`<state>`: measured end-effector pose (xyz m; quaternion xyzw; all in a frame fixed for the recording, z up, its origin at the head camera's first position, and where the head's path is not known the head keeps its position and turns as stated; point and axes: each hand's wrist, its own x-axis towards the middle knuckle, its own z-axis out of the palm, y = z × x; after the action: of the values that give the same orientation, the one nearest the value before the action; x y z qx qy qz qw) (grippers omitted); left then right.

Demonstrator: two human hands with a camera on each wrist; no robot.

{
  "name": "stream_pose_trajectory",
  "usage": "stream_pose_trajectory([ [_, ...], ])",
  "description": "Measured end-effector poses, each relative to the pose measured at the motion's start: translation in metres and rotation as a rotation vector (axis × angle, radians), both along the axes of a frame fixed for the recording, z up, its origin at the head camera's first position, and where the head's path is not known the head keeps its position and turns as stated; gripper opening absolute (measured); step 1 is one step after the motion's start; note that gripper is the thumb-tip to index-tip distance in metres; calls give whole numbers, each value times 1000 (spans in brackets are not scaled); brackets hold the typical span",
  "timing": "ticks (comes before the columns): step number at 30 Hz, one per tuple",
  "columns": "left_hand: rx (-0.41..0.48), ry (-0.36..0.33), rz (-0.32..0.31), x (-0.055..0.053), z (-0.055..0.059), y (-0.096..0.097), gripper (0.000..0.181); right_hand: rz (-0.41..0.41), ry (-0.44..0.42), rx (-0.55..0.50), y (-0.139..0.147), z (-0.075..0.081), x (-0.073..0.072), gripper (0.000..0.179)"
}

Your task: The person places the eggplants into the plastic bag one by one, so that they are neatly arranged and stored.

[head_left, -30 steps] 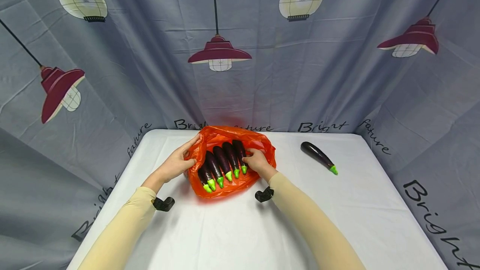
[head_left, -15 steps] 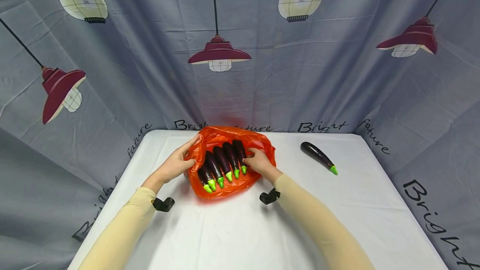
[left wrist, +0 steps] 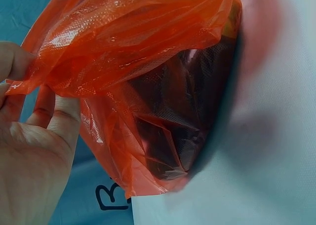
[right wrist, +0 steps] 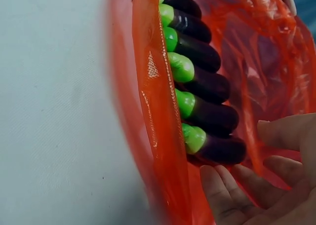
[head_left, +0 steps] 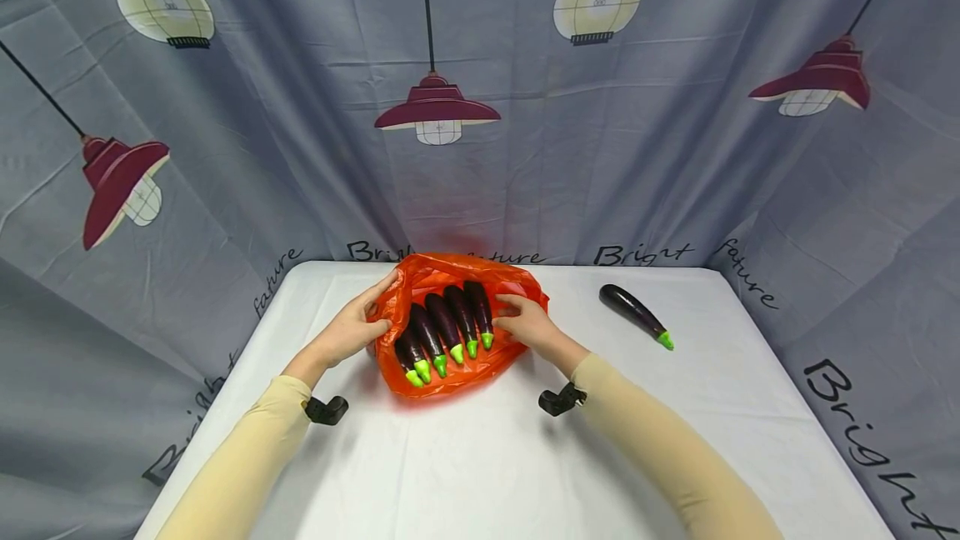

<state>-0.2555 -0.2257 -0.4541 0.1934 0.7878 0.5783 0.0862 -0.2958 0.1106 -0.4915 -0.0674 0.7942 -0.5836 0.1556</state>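
An orange-red plastic bag sits at the table's far middle with its mouth spread towards me. Several dark purple eggplants with bright green caps lie side by side in it, caps to the front. My left hand pinches the bag's left rim between thumb and fingers; the left wrist view shows the bag's film in that grip. Inside the bag's right side, my right hand has its thumb and fingers parted, holding nothing. In the right wrist view it lies just beside the endmost eggplant.
A single eggplant lies on the right of the white-covered table, its green cap pointing front right. Behind the table hangs a grey-blue curtain printed with lamps. A black camera mount juts from the right wrist.
My right hand has let go of the rightmost eggplant and drawn slightly right, its forearm swinging outwards. The left hand and the bag have hardly moved.
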Motion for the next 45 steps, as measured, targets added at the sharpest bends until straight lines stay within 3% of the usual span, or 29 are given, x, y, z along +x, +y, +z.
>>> stream_pose_trajectory([
  [11,9,-10,-3,0,-1,0,88,41,61,-7,18,14,11,64],
  [20,-6,1,8,1,-1,2,88,62,192,13,37,24,16,60],
  [25,-8,9,6,1,-1,2,87,62,203,6,51,30,16,59],
  [37,20,-18,-3,1,-1,2,89,19,216,67,81,38,13,63],
  [45,20,-20,-7,1,0,2,89,-59,218,194,109,39,9,66],
])
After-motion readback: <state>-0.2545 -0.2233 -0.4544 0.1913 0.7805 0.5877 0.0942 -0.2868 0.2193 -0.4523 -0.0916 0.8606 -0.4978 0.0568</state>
